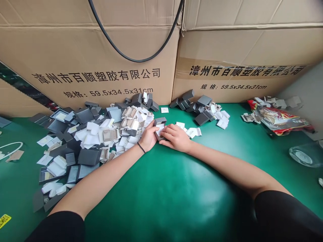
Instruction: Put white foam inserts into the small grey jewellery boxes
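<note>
Between my two hands is a small dark grey box (160, 121) with a white inside. My left hand (148, 136) grips its left side, a black band round the wrist. On the box's right side lie the bent fingers of my right hand (176, 137), closed against its edge; the fingertips are partly hidden. A large heap of grey boxes (88, 156) and white card inserts (91, 134) spreads to the left of my left hand. Just right of my right hand rest a few white cards (193, 132).
Large cardboard cartons (106, 50) line the back, with a black cable (137, 61) hanging before them. Another pile of grey boxes (202, 114) stands at the back right. Farther right are a red plastic packet (280, 117) and a clear round container (304, 157) on the green table (161, 201).
</note>
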A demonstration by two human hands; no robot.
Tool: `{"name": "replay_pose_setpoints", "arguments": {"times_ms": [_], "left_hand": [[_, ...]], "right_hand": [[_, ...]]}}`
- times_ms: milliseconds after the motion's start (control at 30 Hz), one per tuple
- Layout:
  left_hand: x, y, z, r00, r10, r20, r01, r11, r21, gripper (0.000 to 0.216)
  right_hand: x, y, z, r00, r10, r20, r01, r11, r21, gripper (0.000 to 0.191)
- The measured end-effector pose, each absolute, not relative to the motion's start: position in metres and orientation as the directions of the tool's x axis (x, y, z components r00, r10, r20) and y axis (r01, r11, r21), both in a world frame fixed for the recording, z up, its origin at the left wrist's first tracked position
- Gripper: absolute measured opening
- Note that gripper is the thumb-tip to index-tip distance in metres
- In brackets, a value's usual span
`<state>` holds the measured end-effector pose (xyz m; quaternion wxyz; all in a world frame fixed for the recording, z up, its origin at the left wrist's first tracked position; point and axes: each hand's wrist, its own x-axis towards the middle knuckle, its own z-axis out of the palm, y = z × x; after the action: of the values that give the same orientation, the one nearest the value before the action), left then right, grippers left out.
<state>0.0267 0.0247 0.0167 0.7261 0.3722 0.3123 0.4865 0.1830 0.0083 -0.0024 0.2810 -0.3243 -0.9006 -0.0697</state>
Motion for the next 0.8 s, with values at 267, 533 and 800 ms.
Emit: {"name": "replay_pose_setpoints", "arguments": {"times_ms": [267,533,800], "left_hand": [[0.024,0.035,0.015,0.383,0.908,-0.171,-0.503,0.36,0.786,0.034],[0.023,0.038,0.02,0.387,0.888,-0.247,-0.487,0.425,0.763,0.035],[0.019,0.039,0.022,0.413,0.871,-0.267,-0.452,0.45,0.77,0.042]], "right_hand": [[0.184,0.012,0.001,-0.62,0.571,0.538,0.628,0.773,-0.096,0.037],[0.186,0.013,-0.002,-0.575,0.604,0.552,0.637,0.754,-0.161,0.034],[0.189,0.014,0.003,-0.549,0.658,0.515,0.617,0.735,-0.281,0.038]]}}
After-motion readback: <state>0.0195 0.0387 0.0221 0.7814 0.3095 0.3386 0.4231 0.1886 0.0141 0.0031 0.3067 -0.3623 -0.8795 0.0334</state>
